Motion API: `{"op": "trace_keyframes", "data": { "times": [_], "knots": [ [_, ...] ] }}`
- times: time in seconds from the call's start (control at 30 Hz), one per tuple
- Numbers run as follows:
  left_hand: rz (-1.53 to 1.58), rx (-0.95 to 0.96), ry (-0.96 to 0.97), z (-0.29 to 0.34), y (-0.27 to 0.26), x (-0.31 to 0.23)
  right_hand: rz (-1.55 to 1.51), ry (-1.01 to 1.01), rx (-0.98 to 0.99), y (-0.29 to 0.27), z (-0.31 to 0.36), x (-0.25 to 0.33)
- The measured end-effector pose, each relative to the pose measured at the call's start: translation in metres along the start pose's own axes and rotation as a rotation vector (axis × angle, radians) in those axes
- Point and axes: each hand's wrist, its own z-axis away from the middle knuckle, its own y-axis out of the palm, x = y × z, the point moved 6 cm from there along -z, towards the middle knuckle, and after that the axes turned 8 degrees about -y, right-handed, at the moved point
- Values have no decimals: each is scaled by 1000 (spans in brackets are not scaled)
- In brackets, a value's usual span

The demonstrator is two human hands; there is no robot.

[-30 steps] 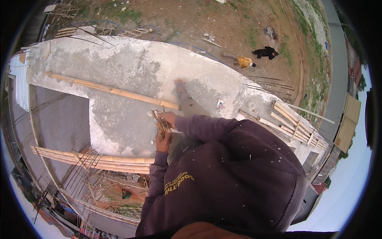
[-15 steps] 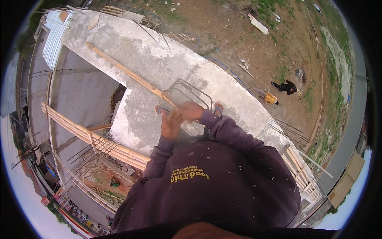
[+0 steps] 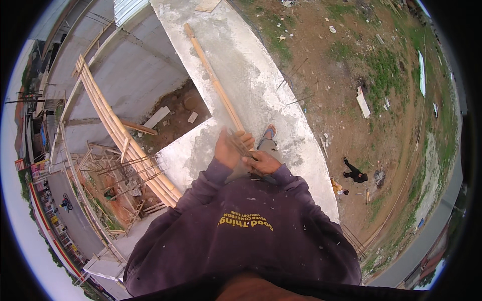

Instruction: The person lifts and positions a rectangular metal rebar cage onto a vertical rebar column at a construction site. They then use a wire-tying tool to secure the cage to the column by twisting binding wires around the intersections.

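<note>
A small bundle of bent steel rods [image 3: 241,144], blurred by motion, is held in front of my body. My left hand [image 3: 227,150] is closed around it from the left, fingers curling past the rods. My right hand [image 3: 263,163] grips the near end, thumb and fingers pressed together. A bamboo pole [image 3: 213,75] lies along the concrete slab [image 3: 288,113], running from the far end toward my hands. Its near end is hidden behind them. One sandalled foot [image 3: 269,132] stands on the slab just beyond my right hand.
The slab's right edge drops to dirt ground [image 3: 326,65], where a person in black [image 3: 355,173] and another in yellow [image 3: 339,188] are below. Left of the slab is a deep opening with a soil floor [image 3: 186,110]. Several bamboo poles [image 3: 125,143] span the left side.
My view has turned, so the slab runs more straight ahead. The rods, which stuck out ahead as wide loops, are now drawn close between my hands. My right hand has come nearer my body.
</note>
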Motion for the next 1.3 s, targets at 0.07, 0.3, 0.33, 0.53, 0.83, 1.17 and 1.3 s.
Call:
{"op": "trace_keyframes", "data": {
  "times": [0.07,0.3,0.33,0.53,0.83,1.17,1.3],
  "knots": [
    [-31,26,12,-29,15,-36,-4,21,22,-27,-42,19],
    [409,98,96,-134,80,-183,231,-88,211,-156,-223,95],
    [379,15,131,-145,86,-203,301,-53,266,-169,-244,106],
    [267,199,286,-189,152,-336,290,23,495,-226,-377,177],
    [77,16,350,-317,171,-545,234,6,548,-314,-619,244],
    [-443,-225,431,-421,270,-868,469,-425,138,-416,-886,411],
    [-598,-139,516,-468,311,-992,-75,-401,208,-453,-994,460]
  ]
}}
